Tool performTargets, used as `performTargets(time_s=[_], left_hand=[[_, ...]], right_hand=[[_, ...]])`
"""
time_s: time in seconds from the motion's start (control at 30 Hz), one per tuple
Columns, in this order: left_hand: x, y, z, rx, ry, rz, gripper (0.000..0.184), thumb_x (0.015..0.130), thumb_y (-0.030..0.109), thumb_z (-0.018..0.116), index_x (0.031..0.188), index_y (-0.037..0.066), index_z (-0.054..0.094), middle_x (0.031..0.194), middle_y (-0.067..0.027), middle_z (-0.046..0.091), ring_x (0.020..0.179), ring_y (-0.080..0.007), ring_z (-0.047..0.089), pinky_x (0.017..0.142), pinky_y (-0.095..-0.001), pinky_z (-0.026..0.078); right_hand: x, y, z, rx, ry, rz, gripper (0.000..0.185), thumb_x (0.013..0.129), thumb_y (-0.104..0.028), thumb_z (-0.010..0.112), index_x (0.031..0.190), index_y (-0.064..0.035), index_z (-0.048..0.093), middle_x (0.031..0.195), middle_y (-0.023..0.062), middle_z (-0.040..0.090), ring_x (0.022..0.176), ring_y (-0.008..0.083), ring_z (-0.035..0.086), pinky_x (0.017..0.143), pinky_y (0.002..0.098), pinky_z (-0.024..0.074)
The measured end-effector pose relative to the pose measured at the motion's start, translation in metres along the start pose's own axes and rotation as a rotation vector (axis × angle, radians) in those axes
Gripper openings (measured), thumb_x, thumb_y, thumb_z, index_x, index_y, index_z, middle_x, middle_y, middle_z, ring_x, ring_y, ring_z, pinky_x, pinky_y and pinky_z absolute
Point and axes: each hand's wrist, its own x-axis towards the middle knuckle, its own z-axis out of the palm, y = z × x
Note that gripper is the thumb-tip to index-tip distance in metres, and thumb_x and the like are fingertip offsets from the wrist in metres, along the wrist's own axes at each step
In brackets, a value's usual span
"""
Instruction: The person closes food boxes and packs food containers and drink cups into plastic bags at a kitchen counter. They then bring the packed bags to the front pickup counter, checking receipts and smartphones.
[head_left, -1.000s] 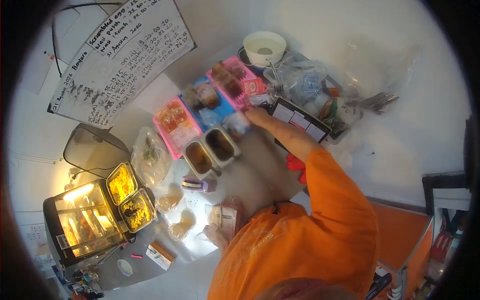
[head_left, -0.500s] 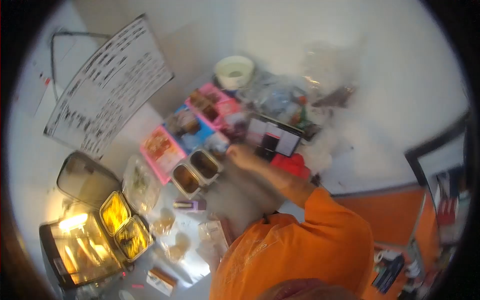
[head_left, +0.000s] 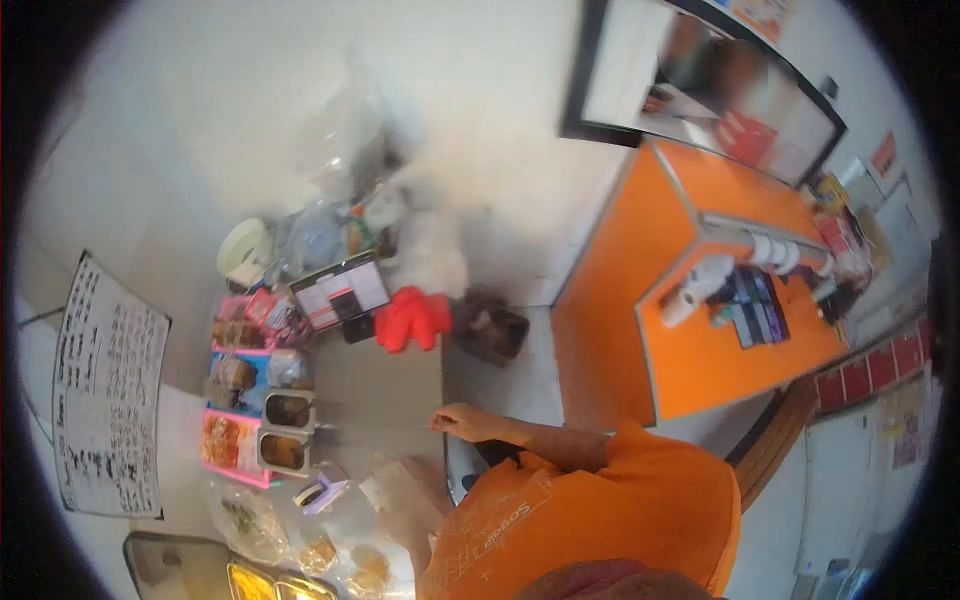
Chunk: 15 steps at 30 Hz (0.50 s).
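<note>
My right hand hangs over the near edge of the grey table, fingers drawn together. Whatever they hold, if anything, is too small and blurred to make out. My left hand is a smeared patch at the lower left of my orange shirt, beside a pale, flat box or packet; its fingers do not show. To the left of my right hand stand two metal food containers with dark contents, an upper container and a lower container. A purple-and-white item lies below them.
Pink and blue trays of food line the table's left side. A tablet-like stand, a red cloth-like item and a white bowl sit farther back. A dark bin is beyond the table edge, near an orange counter.
The view has swung to the right, bringing the orange counter fully into sight. My right hand has drawn back from beside the metal containers to the table's edge.
</note>
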Motion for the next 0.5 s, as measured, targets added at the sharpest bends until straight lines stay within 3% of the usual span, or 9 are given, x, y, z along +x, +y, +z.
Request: performTargets(time_s=[0.1,0.2,0.3,0.4,0.5], left_hand=[[-0.013,0.024,0.002,0.002,-0.143,0.159,0.028,0.095,0.019,0.051,0.112,-0.001,0.057,0.102,-0.0175,0.06,0.096,-0.0324,0.057,0.085,-0.044,0.045],[-0.032,0.046,0.007,0.0,-0.287,0.334,0.028,0.095,0.018,0.051,0.113,-0.002,0.058,0.102,-0.0178,0.061,0.096,-0.0327,0.058,0.084,-0.0441,0.046],[-0.061,0.067,0.026,-0.008,-0.445,0.519,0.028,0.094,0.018,0.051,0.113,-0.002,0.058,0.102,-0.0181,0.062,0.096,-0.0331,0.059,0.084,-0.0442,0.047],[-0.098,0.097,0.073,-0.037,-0.558,0.688,0.029,0.094,0.017,0.051,0.114,-0.002,0.058,0.102,-0.0184,0.062,0.096,-0.0334,0.059,0.083,-0.0442,0.047],[-0.151,0.134,0.14,-0.075,-0.59,0.863,0.029,0.094,0.016,0.052,0.115,-0.002,0.059,0.102,-0.0187,0.063,0.096,-0.0337,0.06,0.082,-0.0443,0.048]], right_hand=[[-0.063,0.014,-0.014,-0.025,0.246,-0.071,0.021,0.096,-0.018,0.057,0.107,-0.0014,0.064,0.095,0.012,0.069,0.086,0.0231,0.065,0.075,0.0356,0.0507],[-0.139,-0.013,-0.049,0.401,0.215,0.223,0.021,0.099,-0.019,0.056,0.108,-0.0019,0.064,0.102,0.0113,0.069,0.083,0.0138,0.063,0.067,0.0293,0.0504],[-0.208,-0.018,-0.076,0.379,0.362,0.238,0.021,0.099,-0.019,0.056,0.111,-0.0028,0.063,0.094,0.0068,0.067,0.074,0.0102,0.059,0.06,0.026,0.048],[-0.279,0.01,-0.098,0.199,0.508,0.367,0.021,0.098,-0.018,0.056,0.11,-0.0036,0.066,0.094,0.0069,0.068,0.077,0.0124,0.061,0.062,0.0271,0.0487],[-0.361,0.037,-0.119,0.147,0.78,0.304,0.021,0.098,-0.018,0.056,0.11,-0.0035,0.066,0.091,0.0075,0.068,0.075,0.0111,0.061,0.062,0.0266,0.0475]])
